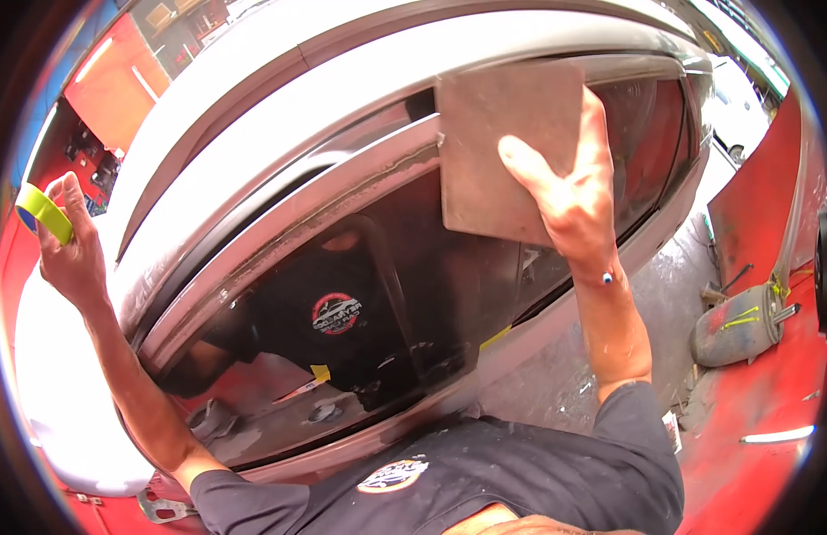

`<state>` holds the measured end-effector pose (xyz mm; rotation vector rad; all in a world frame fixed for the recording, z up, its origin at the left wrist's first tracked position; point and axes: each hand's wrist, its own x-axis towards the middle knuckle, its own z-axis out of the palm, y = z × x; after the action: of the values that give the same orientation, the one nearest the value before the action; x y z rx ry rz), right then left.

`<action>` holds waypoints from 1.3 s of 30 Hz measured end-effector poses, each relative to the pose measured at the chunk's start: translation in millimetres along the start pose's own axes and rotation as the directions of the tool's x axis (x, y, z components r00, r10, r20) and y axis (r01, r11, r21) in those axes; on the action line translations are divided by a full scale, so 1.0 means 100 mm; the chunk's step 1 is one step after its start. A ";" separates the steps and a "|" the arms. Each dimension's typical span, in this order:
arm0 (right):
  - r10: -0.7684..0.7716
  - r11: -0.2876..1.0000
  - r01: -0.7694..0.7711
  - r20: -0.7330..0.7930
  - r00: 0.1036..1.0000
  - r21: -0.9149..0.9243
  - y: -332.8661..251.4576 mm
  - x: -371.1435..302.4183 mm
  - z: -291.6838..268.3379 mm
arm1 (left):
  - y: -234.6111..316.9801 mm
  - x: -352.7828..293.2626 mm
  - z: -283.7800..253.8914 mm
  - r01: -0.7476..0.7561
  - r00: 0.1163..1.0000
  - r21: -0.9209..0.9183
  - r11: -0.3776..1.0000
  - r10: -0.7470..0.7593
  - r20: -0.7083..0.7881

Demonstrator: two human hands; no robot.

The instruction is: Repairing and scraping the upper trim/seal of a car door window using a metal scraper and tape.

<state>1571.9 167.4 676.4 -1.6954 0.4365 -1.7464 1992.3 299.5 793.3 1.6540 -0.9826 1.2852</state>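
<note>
At the far left my left hand [73, 254] is raised, its fingers closed round a roll of yellow-green masking tape [44, 214]. My right hand [576, 201] grips a flat, rectangular grey-brown sheet [498, 152], thumb spread over its near face and fingers behind its right edge. Whether it is card or another stiff material I cannot tell. The sheet overlaps the upper frame of a car's side window [333, 303]; contact with it is hard to judge. Dull, scuffed patches mark the light window frame [297, 209]. The dark glass reflects my shirt.
The car's pale roof [369, 98] curves across the top. A dusty cylindrical container [739, 325] with yellow-green strips stands on the right beside a red surface [743, 446]. A white light tube [777, 435] shows at lower right, and red panels [119, 80] stand at upper left.
</note>
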 end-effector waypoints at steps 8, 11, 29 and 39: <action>0.015 1.000 -0.015 0.018 1.000 -0.026 -0.03 -0.05 -0.06 | -0.03 -0.02 0.04 -0.014 1.000 -0.012 1.000 0.014 0.015; 0.021 0.996 -0.020 0.014 1.000 -0.088 -0.11 -0.02 -0.02 | -0.05 0.00 0.04 0.013 1.000 0.033 0.999 -0.013 0.003; -0.004 1.000 0.004 0.276 0.961 0.002 0.02 0.30 -0.20 | -0.07 -0.03 0.04 -0.008 1.000 -0.026 1.000 0.009 0.020; 0.142 0.990 -0.120 0.450 0.882 -0.078 -0.03 0.60 -0.31 | -0.10 -0.11 0.17 0.008 0.996 -0.093 0.996 0.000 0.092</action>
<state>1544.4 124.3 720.7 -1.9863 0.3682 -1.1945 2005.5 289.2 778.1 1.6543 -1.0771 1.1521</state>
